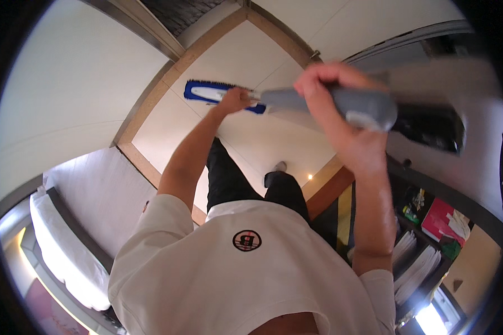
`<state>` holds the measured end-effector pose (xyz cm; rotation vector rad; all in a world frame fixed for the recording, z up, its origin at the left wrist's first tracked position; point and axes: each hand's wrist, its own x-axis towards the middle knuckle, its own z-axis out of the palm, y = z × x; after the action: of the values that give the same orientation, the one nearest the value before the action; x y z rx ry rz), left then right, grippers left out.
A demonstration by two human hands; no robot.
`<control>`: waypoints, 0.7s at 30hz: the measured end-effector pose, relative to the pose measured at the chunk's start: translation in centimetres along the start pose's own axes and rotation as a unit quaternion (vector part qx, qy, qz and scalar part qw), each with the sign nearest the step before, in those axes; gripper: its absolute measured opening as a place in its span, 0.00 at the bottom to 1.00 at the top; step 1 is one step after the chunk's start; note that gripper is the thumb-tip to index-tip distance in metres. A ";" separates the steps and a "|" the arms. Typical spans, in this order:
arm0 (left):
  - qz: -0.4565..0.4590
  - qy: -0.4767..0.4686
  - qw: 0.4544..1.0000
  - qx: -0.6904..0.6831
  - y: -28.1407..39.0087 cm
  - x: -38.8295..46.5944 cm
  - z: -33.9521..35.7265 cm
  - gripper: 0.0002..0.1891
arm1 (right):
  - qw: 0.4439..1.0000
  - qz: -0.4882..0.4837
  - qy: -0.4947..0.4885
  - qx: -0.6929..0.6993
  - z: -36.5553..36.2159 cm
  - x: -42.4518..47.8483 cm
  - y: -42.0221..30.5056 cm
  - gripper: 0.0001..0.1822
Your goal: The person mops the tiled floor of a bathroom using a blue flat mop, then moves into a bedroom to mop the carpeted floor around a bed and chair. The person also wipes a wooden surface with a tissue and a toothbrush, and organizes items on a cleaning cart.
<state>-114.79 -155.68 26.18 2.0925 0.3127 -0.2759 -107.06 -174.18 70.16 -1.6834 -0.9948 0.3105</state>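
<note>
A flat mop head [201, 92] with a blue pad and a white plate lies on the pale tiled floor ahead of me. Its thick grey handle [285, 99] runs up and to the right. My left hand [236, 100] is closed around the lower part of the handle, just above the mop head. Near the handle's upper end, my right hand [337, 100] grips it, slightly blurred. The handle's rounded grey end points up towards the camera at the right.
Brown stone borders [149, 94] edge the tiles. At left stands a bed [67, 251] with white bedding beyond a wood floor. A dark shelf unit [427, 180] with towels and small items is close on my right, with a black object [429, 127] above it.
</note>
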 end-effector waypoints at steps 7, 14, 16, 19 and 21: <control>-0.006 0.017 0.994 0.108 7.0 -4.1 14.1 0.20 | 0.996 0.074 -0.009 -0.052 -13.1 -11.9 1.5 0.05; 0.130 -0.138 0.958 0.217 28.2 -2.8 16.9 0.10 | 0.962 0.162 0.217 -0.020 -25.7 -25.1 -3.1 0.07; 0.140 -0.153 0.957 0.201 30.3 -0.5 18.1 0.12 | 0.951 0.192 0.240 -0.028 -27.6 -27.2 -3.2 0.09; 0.119 -0.142 0.968 0.167 29.2 3.0 19.4 0.14 | 0.947 0.212 0.230 -0.078 -27.8 -29.9 0.6 0.10; 0.098 -0.122 0.975 0.156 26.4 4.8 20.4 0.15 | 0.911 0.273 0.299 -0.079 -22.4 -28.8 3.2 0.09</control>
<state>-103.01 -185.86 35.46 2.3462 -0.0918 -0.4839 -108.82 -210.68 67.55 -2.0145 -0.0837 0.0559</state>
